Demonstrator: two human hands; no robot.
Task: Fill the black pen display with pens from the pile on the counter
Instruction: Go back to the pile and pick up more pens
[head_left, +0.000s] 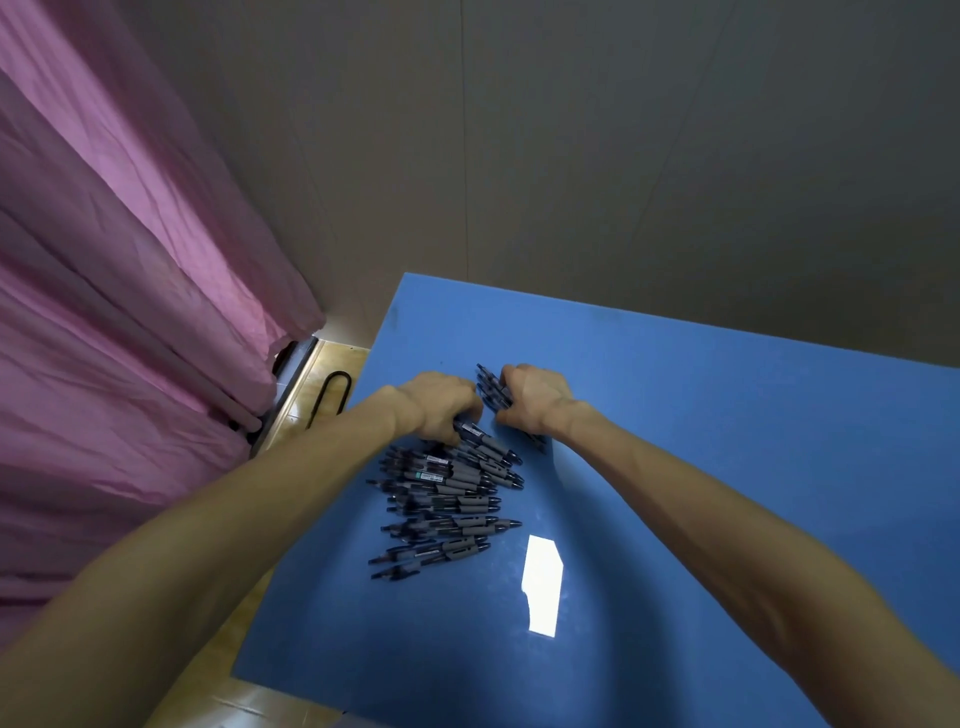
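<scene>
Curtain (119, 291): pink, hanging well left of both hands, no part in the step.
Left hand (439, 405): palm down at the far end of the pile, fingers curled shut over the upper ends of several pens; exact count under the fingers not readable.
Pile of pens (449, 493): dark barrels with grey grips, lying mostly crosswise, spread from just under the left fingers back toward the body; tips pointing right.
Right hand (530, 397): just beside the left, fingers closed round a bundle of pens (491, 387), ends sticking out beyond the fingertips and more showing below the wrist.
Counter (701, 441): blue, bare to the right of the right hand, bright patch of reflected light nearer the body.
Black pen display: not in view anywhere; location unknown from here.
Step in hand (judged): gathering a handful from the pile, left feeding, right collecting.
Doing it well: squaring the bundle first, all tips one way, ends tapped level on the counter beside the fingers; taking only as many as the right fingers can hold without splaying.
Left-hand advice: peeling pens off the top layer next to the fingertips, not dragging from underneath, to avoid rolling the rest toward the counter edge.
Risk: loose outer pens slipping from the bundle on lifting.
Progress (judged): early, most of the pile untouched.
</scene>
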